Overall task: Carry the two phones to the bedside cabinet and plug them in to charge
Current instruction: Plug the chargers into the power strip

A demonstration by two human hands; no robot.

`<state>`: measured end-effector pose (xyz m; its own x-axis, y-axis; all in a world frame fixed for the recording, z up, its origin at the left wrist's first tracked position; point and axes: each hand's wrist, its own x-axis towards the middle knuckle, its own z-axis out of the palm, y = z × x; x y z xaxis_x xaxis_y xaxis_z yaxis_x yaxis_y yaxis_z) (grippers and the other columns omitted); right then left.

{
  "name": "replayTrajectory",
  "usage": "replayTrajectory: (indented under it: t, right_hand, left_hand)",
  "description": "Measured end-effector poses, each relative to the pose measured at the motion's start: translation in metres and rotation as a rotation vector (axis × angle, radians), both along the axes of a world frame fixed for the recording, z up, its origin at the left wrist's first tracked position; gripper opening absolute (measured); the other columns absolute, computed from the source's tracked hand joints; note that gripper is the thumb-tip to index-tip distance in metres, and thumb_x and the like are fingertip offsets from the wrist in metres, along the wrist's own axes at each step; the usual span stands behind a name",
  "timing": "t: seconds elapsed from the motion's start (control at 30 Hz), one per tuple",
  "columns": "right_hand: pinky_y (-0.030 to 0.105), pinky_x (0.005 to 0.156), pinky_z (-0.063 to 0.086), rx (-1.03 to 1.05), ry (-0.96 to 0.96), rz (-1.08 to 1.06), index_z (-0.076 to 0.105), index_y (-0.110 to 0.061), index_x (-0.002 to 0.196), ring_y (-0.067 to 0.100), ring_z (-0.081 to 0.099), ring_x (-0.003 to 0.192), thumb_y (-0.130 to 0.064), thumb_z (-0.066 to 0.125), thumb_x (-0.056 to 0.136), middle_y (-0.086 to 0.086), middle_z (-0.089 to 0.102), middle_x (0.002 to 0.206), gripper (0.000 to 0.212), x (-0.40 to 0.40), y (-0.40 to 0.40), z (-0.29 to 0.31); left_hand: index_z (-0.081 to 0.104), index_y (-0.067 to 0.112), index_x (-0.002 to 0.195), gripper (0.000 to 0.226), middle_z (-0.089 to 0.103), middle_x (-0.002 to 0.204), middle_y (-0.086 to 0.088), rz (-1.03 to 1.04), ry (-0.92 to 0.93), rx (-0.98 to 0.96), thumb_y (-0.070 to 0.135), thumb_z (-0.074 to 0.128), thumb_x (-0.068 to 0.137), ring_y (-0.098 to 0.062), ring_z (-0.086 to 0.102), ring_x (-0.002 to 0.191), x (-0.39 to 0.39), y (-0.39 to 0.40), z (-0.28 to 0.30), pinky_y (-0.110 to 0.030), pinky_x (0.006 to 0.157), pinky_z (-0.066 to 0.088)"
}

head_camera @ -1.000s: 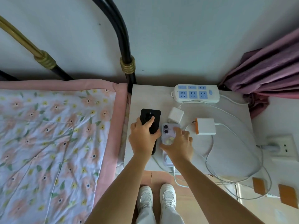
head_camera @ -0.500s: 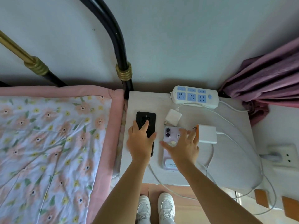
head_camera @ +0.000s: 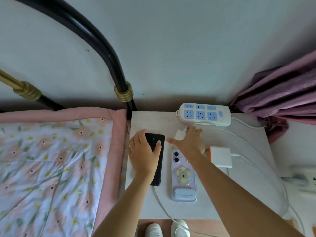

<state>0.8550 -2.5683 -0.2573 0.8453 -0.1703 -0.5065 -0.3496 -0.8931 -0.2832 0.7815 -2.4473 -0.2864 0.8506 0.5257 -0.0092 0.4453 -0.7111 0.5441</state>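
My left hand (head_camera: 145, 154) lies flat on the black phone (head_camera: 158, 159), fingers spread. Right hand (head_camera: 189, 142) is pinching the small charger (head_camera: 179, 134). It's light and rigid, so I'd grab its sides

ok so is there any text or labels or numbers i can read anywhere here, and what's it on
Nothing here reads clearly.
Purple phone: two lines of small dark print on the white strip near the bottom of its case, too small and blurred to read.
Purple phone: a tiny green mark beside the camera, half hidden by the right forearm, unreadable.
Power strip: no legible brand or numbers.
Black phone and white charger: no text visible.
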Motion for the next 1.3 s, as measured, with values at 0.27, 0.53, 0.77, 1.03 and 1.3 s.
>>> replayTrajectory:
  t: [0.27, 0.53, 0.77, 1.03, 1.3]
  right_hand:
    - [0.027, 0.065, 0.047, 0.296, -0.072, -0.184, 0.048, -0.011, 0.112, 0.016, 0.057, 0.084, -0.052, 0.077, 0.063, 0.003, 0.057, 0.103, 0.070, 0.010, -0.014, -0.006]
    - [0.029, 0.059, 0.049, 0.788, -0.153, -0.663, 0.047, -0.017, 0.111, 0.016, 0.063, 0.080, -0.032, 0.082, 0.066, 0.000, 0.063, 0.099, 0.059, 0.032, -0.061, 0.022]
    - [0.022, 0.052, 0.055, 0.825, -0.185, -0.532, 0.061, -0.009, 0.110, 0.015, 0.065, 0.063, -0.019, 0.076, 0.078, 0.011, 0.067, 0.105, 0.036, 0.043, -0.071, 0.019]
    - [0.042, 0.066, 0.059, 0.469, -0.261, -0.426, 0.064, -0.003, 0.084, 0.023, 0.070, 0.058, -0.031, 0.076, 0.072, 0.012, 0.071, 0.076, 0.032, 0.038, -0.052, 0.016]
    - [0.037, 0.061, 0.050, 0.308, -0.326, -0.240, 0.056, -0.004, 0.062, 0.028, 0.063, 0.065, -0.035, 0.071, 0.071, 0.012, 0.065, 0.066, 0.036, 0.030, -0.047, 0.024]
  left_hand:
    - [0.038, 0.019, 0.138, 0.053, 0.048, 0.140, -0.001, -0.441, 0.068, -0.215, 0.018, 0.056, 0.088, -0.021, 0.040, 0.130, 0.091, -0.024, 0.013, -0.037, 0.103, 0.037]
    - [0.019, 0.018, 0.148, 0.092, 0.038, 0.147, 0.000, -0.611, 0.218, -0.199, 0.038, 0.072, 0.075, -0.023, 0.030, 0.135, 0.140, -0.040, 0.005, -0.037, 0.103, 0.036]
    - [0.045, 0.026, 0.134, 0.082, 0.053, 0.128, 0.007, -0.531, 0.071, -0.164, 0.046, 0.079, 0.062, -0.017, 0.041, 0.112, 0.116, -0.038, -0.009, -0.029, 0.090, 0.039]
    - [0.050, 0.031, 0.129, 0.079, 0.056, 0.126, 0.013, -0.447, 0.005, -0.224, 0.047, 0.081, 0.058, -0.014, 0.044, 0.108, 0.091, -0.041, -0.008, -0.029, 0.085, 0.040]
    - [0.045, 0.035, 0.133, 0.083, 0.054, 0.129, 0.017, -0.430, 0.095, -0.176, 0.053, 0.078, 0.059, -0.014, 0.045, 0.112, 0.092, -0.042, -0.001, -0.027, 0.080, 0.028]
